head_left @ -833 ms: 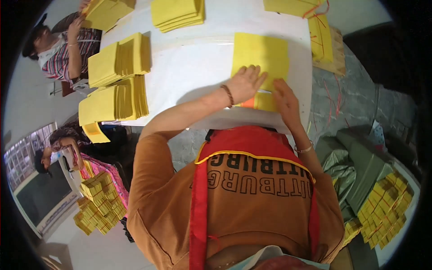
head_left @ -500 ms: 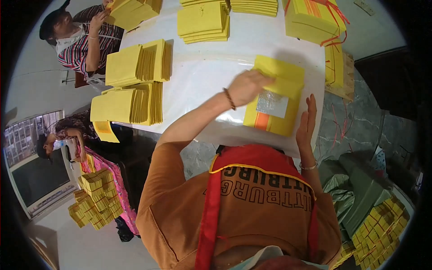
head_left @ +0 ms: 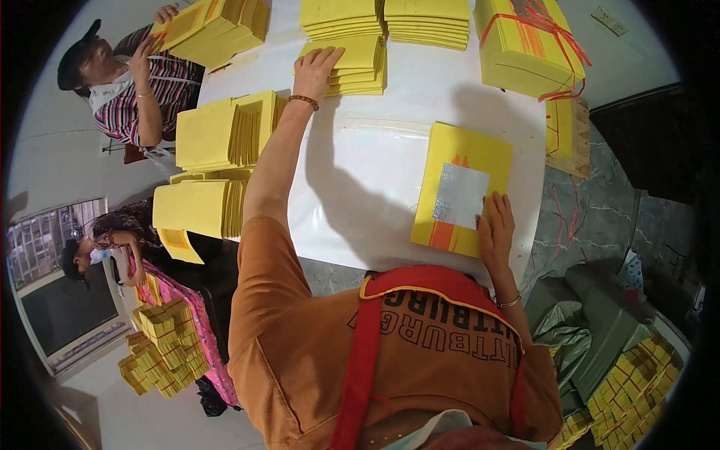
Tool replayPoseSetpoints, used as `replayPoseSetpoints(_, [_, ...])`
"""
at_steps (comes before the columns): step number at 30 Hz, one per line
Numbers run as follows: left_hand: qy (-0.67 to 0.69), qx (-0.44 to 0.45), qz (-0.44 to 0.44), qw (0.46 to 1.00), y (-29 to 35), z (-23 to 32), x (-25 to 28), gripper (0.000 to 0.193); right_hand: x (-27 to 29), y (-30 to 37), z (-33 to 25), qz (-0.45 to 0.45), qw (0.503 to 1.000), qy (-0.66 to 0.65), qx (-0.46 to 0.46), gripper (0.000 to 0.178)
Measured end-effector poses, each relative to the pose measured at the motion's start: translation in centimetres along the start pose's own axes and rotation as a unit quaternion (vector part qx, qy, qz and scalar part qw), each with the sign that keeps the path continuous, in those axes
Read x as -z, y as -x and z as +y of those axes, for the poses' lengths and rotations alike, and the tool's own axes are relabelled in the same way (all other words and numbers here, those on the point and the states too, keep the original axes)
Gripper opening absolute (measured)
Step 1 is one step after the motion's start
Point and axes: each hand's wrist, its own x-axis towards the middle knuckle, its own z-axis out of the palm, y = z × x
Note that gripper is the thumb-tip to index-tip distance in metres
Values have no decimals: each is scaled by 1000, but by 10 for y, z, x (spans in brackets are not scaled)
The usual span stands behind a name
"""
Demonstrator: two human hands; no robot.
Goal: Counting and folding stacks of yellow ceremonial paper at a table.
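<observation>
My left hand (head_left: 315, 69) reaches across the table and lies on the left end of a stack of yellow paper (head_left: 364, 58), its fingers outstretched on the top sheets. Close to me on the right is joss paper (head_left: 491, 154), a yellow sheet with a silver foil square (head_left: 459, 196) and an orange strip below it. My right hand (head_left: 496, 229) rests along its lower right edge, fingers extended and not gripping. Whether several sheets lie under the top one I cannot tell.
More yellow stacks (head_left: 202, 139) stand on the left of the white table (head_left: 360, 165). A bundle tied with red ribbon (head_left: 517, 56) sits at the far right. Another person (head_left: 142, 90) handles yellow paper at far left. Tied bundles (head_left: 634, 386) lie piled at lower right.
My left hand has left the joss paper and moved far left onto the yellow stack. The joss paper's folded-looking top now lies flat, and my right hand has come onto its edge.
</observation>
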Motion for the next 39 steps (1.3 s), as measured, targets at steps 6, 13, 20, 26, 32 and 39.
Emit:
replayPoseSetpoints(6, [-35,54,-155,986,9,15,-21,61,-2,0,-1,-2,1000,1,-21,33])
replayPoseSetpoints(13, [-34,56,-232,971,4,14,-18,76,-1,-4,-6,1,999,37,-1,34])
replayPoseSetpoints(20, [-45,57,-256,964,-4,19,19,68,10,4,-16,22,998,53,27,36])
replayPoseSetpoints(26, [125,13,-114,985,21,89,40,63,5,15,-7,0,992,124,27,34])
replayPoseSetpoints(32, [299,-211,-188,912,107,240,93,52,3,12,1,9,996,87,11,29])
replayPoseSetpoints(39, [254,-243,-228,908,120,254,97,59,4,4,12,19,977,-207,-43,18])
